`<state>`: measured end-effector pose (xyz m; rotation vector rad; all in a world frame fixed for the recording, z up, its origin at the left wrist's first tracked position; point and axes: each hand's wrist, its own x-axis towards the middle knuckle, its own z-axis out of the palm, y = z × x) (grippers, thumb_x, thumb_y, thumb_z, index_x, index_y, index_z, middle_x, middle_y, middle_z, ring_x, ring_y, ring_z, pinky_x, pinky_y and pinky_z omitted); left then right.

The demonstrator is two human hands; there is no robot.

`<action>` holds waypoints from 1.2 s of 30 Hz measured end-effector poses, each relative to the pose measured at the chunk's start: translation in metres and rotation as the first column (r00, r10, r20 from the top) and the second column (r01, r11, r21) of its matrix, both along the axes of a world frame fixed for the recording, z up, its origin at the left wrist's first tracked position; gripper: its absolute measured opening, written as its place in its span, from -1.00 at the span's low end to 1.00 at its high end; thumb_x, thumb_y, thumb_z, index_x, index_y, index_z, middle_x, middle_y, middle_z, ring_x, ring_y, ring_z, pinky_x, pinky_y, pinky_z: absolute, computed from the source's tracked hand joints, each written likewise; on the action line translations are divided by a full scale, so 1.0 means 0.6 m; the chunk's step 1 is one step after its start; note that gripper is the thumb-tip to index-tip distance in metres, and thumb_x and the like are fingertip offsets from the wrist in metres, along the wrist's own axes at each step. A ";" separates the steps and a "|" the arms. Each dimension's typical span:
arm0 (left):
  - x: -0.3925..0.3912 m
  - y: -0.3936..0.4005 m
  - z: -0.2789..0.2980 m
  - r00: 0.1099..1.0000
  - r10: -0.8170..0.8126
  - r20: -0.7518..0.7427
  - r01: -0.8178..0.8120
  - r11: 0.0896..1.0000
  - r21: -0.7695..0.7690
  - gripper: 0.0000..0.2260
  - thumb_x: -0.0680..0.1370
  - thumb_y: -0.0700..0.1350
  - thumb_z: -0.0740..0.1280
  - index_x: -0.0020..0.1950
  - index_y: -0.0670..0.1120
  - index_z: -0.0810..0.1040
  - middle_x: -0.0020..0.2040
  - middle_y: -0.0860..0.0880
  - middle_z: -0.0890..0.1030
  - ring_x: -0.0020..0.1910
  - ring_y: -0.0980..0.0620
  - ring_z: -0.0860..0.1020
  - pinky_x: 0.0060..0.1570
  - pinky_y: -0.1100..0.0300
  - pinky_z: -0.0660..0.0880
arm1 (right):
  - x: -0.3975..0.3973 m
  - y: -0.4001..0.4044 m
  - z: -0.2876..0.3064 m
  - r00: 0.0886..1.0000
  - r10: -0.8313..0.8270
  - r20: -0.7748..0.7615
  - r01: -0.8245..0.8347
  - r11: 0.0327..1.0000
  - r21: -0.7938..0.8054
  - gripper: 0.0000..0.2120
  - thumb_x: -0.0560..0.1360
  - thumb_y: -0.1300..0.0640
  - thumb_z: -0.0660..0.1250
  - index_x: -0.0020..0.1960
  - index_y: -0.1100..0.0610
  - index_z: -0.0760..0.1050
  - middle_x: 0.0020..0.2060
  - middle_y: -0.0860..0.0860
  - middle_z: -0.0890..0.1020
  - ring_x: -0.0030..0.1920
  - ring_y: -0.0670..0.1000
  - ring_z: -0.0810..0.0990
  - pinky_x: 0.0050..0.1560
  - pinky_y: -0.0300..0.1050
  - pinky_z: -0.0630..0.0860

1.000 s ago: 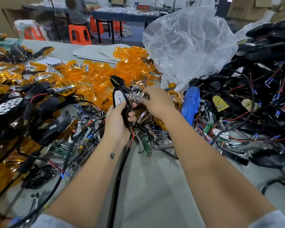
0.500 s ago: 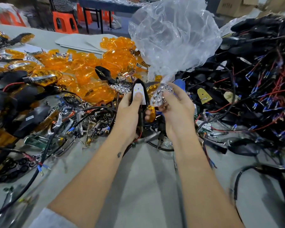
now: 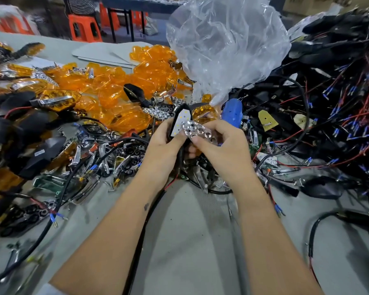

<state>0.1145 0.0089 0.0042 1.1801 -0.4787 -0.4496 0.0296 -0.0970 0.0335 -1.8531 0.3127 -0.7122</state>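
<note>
**Over the bench, two grips on one lamp**

Across the grey bench (image 3: 190, 235) parts lie in heaps on three sides. On the right sits a black tangle of wire harnesses (image 3: 339, 107) with red leads and blue terminals. Behind the hands a crumpled clear plastic bag (image 3: 226, 43) stands up from the clutter. To the left of the bag is a mound of orange lenses (image 3: 119, 88). Just beside the bag's foot lies a blue housing (image 3: 232, 111).

Above the bench's near middle, the left grip (image 3: 164, 141) is curled round a black lamp housing (image 3: 175, 116). It holds it upright with its white LED board facing the camera, and a black cable hangs down from it. The right grip (image 3: 224, 145) pinches a chrome reflector (image 3: 195, 129) between thumb and fingers. The reflector lies tilted across the lower part of the board, touching it. Whether it is seated in the housing I cannot tell.
</note>
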 end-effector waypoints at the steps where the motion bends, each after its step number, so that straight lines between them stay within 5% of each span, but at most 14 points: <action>1: 0.001 0.000 0.002 0.999 -0.007 -0.036 0.006 1.000 -0.029 -0.85 0.66 -0.19 0.23 0.18 -0.05 0.54 -0.23 0.02 0.66 -0.36 0.07 0.55 -0.33 0.22 0.52 | 0.001 -0.002 -0.001 1.000 -0.022 -0.001 0.022 1.000 -0.003 -0.95 0.48 0.22 0.47 -0.10 0.14 0.61 -0.25 -0.07 0.62 -0.35 -0.24 0.56 -0.29 -0.43 0.44; 6: 0.008 0.006 0.011 0.947 -0.218 -0.235 0.167 0.962 -0.217 -0.66 0.65 -0.16 0.03 0.35 -0.18 0.42 -0.15 -0.06 0.58 -0.26 0.02 0.55 -0.24 0.18 0.52 | 0.005 -0.010 -0.001 0.995 -0.084 0.052 0.074 0.984 0.165 -0.82 0.44 -0.03 0.39 -0.17 0.09 0.58 -0.26 0.06 0.52 -0.19 -0.05 0.45 -0.05 -0.05 0.44; 10: 0.006 0.008 0.013 0.944 -0.250 -0.216 0.207 0.957 -0.204 -0.66 0.70 -0.18 0.02 0.43 -0.13 0.41 -0.01 -0.13 0.67 -0.16 -0.04 0.65 -0.15 0.13 0.60 | 0.006 -0.015 0.000 0.986 -0.055 0.157 0.009 0.959 0.283 -0.96 0.51 0.08 0.40 -0.09 0.02 0.63 -0.28 -0.12 0.62 -0.25 -0.17 0.53 -0.15 -0.28 0.43; 14: 0.001 0.007 0.012 0.950 -0.279 -0.142 0.250 0.949 -0.192 -0.69 0.71 -0.20 0.05 0.36 -0.06 0.48 0.08 -0.14 0.69 -0.11 -0.11 0.67 -0.11 0.12 0.61 | 0.008 -0.013 0.004 0.972 -0.043 0.231 -0.049 0.924 0.380 -0.83 0.54 0.26 0.39 0.06 0.03 0.54 -0.28 -0.12 0.70 -0.27 -0.22 0.61 -0.27 -0.41 0.46; 23: -0.003 0.006 0.013 0.945 -0.296 -0.138 0.264 0.942 -0.209 -0.67 0.68 -0.19 0.06 0.40 -0.10 0.46 0.10 -0.11 0.69 -0.10 -0.04 0.68 -0.13 0.12 0.61 | 0.011 -0.005 0.003 0.984 -0.032 0.176 -0.019 0.960 0.278 -0.81 0.54 0.26 0.41 0.11 0.08 0.53 -0.19 0.15 0.68 -0.39 -0.09 0.61 -0.38 -0.32 0.52; 28: -0.002 0.005 0.013 0.941 -0.297 -0.160 0.263 0.943 -0.203 -0.65 0.71 -0.11 0.04 0.42 -0.13 0.47 0.12 -0.16 0.67 -0.08 -0.07 0.67 -0.11 0.11 0.61 | 0.009 -0.006 0.003 0.989 -0.054 0.136 0.029 0.984 0.177 -0.76 0.55 0.25 0.40 0.04 -0.09 0.52 -0.32 -0.05 0.62 -0.45 -0.12 0.58 -0.40 -0.28 0.52; 32: -0.006 0.005 0.011 0.957 -0.270 -0.109 0.245 0.949 -0.201 -0.69 0.67 -0.14 0.14 0.36 -0.08 0.53 0.14 -0.14 0.66 -0.07 -0.04 0.65 -0.12 0.13 0.60 | 0.014 0.002 -0.002 0.988 -0.113 0.110 0.103 0.991 0.088 -0.76 0.55 0.21 0.39 0.07 -0.12 0.50 -0.20 0.05 0.59 -0.38 -0.03 0.60 -0.36 -0.22 0.56; 36: -0.012 0.003 0.008 0.980 -0.198 -0.029 0.191 0.967 -0.171 -0.74 0.55 -0.11 0.35 0.21 0.10 0.64 0.12 0.02 0.70 0.01 0.11 0.65 -0.11 0.19 0.61 | 0.016 0.009 -0.005 0.974 -0.174 0.143 0.183 0.982 -0.050 -0.73 0.51 0.19 0.43 0.09 -0.13 0.50 -0.15 -0.09 0.48 -0.24 -0.08 0.55 -0.18 0.08 0.64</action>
